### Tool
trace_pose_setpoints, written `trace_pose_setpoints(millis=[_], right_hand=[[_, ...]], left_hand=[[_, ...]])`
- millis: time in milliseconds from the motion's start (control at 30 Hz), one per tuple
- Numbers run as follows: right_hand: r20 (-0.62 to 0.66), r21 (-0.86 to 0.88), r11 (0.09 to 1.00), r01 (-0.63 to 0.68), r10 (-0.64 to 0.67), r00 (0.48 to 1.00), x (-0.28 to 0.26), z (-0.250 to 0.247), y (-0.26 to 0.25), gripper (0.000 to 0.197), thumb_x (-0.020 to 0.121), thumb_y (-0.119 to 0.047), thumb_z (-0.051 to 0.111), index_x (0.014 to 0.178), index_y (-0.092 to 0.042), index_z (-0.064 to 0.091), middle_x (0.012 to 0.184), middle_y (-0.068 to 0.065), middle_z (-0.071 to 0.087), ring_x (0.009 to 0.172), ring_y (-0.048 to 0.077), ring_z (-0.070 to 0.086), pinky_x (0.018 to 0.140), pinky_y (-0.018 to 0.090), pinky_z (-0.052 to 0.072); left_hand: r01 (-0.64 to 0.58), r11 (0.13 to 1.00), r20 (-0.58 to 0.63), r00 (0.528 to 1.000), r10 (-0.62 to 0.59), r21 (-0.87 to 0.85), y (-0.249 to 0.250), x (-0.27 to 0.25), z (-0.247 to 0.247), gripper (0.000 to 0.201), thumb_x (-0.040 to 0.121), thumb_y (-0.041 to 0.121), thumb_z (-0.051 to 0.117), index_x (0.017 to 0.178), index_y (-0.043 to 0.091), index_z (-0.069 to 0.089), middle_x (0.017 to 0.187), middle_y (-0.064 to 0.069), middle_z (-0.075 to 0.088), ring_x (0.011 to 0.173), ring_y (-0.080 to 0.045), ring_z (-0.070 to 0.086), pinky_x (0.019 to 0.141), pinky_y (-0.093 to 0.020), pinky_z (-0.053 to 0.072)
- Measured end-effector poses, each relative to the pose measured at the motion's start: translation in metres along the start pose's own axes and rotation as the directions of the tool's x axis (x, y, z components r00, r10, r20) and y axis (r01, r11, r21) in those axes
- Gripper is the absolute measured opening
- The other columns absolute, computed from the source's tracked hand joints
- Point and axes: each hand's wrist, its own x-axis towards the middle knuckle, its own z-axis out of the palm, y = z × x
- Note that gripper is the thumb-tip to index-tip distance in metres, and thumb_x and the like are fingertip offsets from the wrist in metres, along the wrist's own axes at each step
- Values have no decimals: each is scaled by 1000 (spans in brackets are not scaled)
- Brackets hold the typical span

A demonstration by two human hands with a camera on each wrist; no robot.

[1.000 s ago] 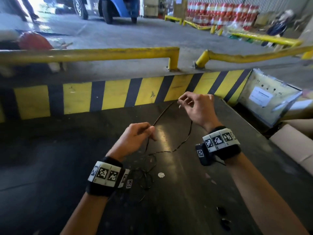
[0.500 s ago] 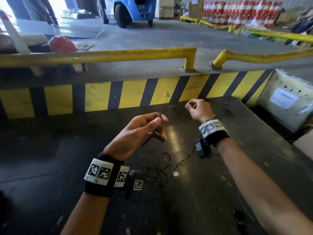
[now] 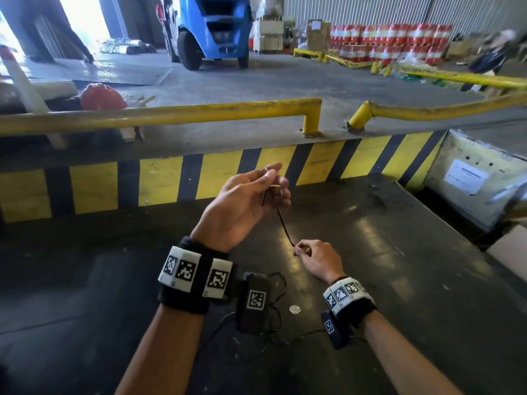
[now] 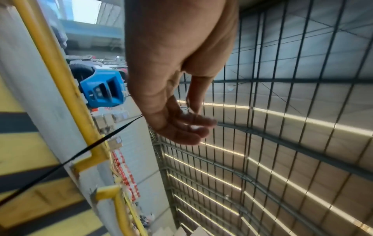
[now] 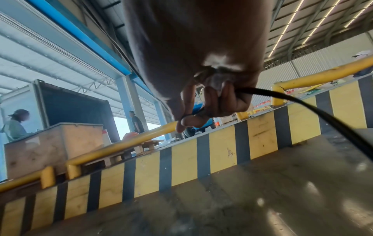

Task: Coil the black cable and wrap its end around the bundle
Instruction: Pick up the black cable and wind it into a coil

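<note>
We judge the coiling barely begun. Our left hand (image 3: 242, 201) is raised, its grip pinching the black cable (image 3: 283, 225) near the fingertips with perhaps one small loop there; our right hand (image 3: 318, 259), low over the dark counter (image 3: 399, 280), pinches the same strand further along. Most of the cable lies loose on the counter behind the wrists, uncoiled, and the end-wrap is untouched. Against half a second ago, the left hand is higher and the right has dropped back toward us, drawing the strand taut.
</note>
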Motion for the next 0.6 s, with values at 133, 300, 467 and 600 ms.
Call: trace_pose_setpoints(millis=[133,300,467,600], right_hand=[[68,14,994,104,-105,992,-32,-12,-8,19,95,-46,59,88,-35,73,86,-11,73,85,12,68,72,31,56],[135,180,944,276,-302,944,-72,-50,-24,20,95,-40,61,77,-36,69,68,-9,67,63,11,63,69,43,57],[241,349,855,383,-477,845,-99,-91,-37,22,101,-23,57,84,-19,70,73,-1,66,68,12,64,70,29,54],[233,340,842,420,-508,829,-105,-101,-34,27,104,-15,50,84,-11,67,72,-4,63,68,10,60,69,32,50]], left_hand=[[-158,974,-23,986,164,163,-3,20,-7,36,108,8,42,141,-3,51,112,-11,75,98,-23,73,90,-31,60],[-269,894,-151,928,340,358,-20,46,-27,38,109,20,42,136,-1,59,125,-22,72,105,-27,72,94,-34,58],[-321,945,-259,909,326,63,-29,63,-50,35,111,24,36,132,7,58,114,-12,76,100,-24,75,91,-36,59],[-355,931,-415,862,292,-82,-31,72,-67,41,110,24,37,138,-3,52,109,-14,77,100,-26,76,89,-34,61]])
